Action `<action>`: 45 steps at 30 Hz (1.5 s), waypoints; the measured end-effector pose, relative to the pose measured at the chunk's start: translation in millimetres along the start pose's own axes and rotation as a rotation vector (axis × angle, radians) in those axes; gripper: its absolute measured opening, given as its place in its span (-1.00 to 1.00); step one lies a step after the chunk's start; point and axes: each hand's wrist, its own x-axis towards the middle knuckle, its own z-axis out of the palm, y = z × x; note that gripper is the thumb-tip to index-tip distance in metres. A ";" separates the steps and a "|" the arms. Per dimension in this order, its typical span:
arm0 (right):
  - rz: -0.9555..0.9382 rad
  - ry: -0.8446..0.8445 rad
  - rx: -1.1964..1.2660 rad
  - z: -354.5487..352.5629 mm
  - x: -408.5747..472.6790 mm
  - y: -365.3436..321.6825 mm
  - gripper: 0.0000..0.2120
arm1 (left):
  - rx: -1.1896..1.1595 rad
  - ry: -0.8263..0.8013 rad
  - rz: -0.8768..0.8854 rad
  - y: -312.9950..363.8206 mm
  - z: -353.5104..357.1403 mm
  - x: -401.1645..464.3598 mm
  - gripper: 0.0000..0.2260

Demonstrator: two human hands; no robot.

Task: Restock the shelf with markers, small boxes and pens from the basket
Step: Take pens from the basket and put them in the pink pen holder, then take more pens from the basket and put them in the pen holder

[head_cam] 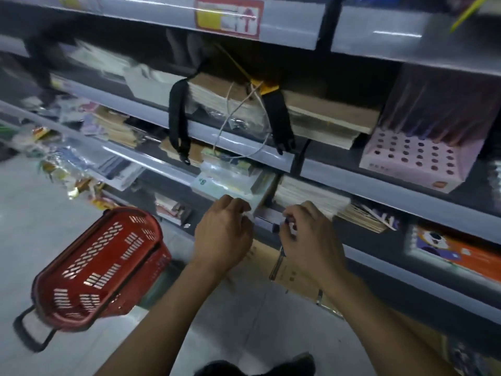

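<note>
while both hands reach the shelf (379, 185), right hand (306, 240) pinching marker (272, 227), left hand (225, 229) curled

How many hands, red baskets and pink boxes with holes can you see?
Hands: 2 (left hand, right hand)
Red basket: 1
Pink box with holes: 1
Total: 4
</note>
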 end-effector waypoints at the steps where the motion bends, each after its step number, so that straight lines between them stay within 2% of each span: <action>1: -0.012 -0.020 -0.013 10.5 2.2 -12.7 -0.81 | -0.016 0.019 -0.007 -14.8 -9.1 -7.4 -0.82; 7: -0.127 -0.160 -0.052 86.0 20.2 -120.0 -0.75 | 0.025 0.116 -0.231 -131.2 -70.6 -58.8 -0.76; 13: -0.259 -0.307 -0.078 172.5 33.9 -228.6 -0.81 | 0.036 0.198 -0.482 -246.8 -129.3 -110.1 -0.82; 21: -0.365 -0.477 -0.118 277.9 61.2 -308.2 -0.83 | -0.002 0.245 -0.723 -362.3 -156.8 -146.5 -0.78; 25: -0.391 -0.573 -0.136 331.2 96.7 -319.0 -0.87 | -0.011 0.221 -0.838 -411.4 -145.7 -134.7 -0.84; 32: -0.338 -0.792 -0.088 456.6 179.9 -316.0 -0.92 | -0.032 0.132 -1.015 -505.2 -98.4 -83.0 -0.81; 37: -0.218 -0.994 -0.137 560.2 222.7 -298.0 -0.89 | -0.140 0.069 -1.190 -577.3 -38.4 -52.2 -0.85; 41: -0.029 -1.122 -0.158 646.2 231.2 -273.2 -0.94 | -0.264 0.046 -1.312 -627.7 15.4 -44.7 -0.89; 45: 0.095 -1.131 -0.150 743.7 227.7 -244.8 -0.84 | -0.458 0.079 -1.462 -688.2 87.0 -47.5 -0.87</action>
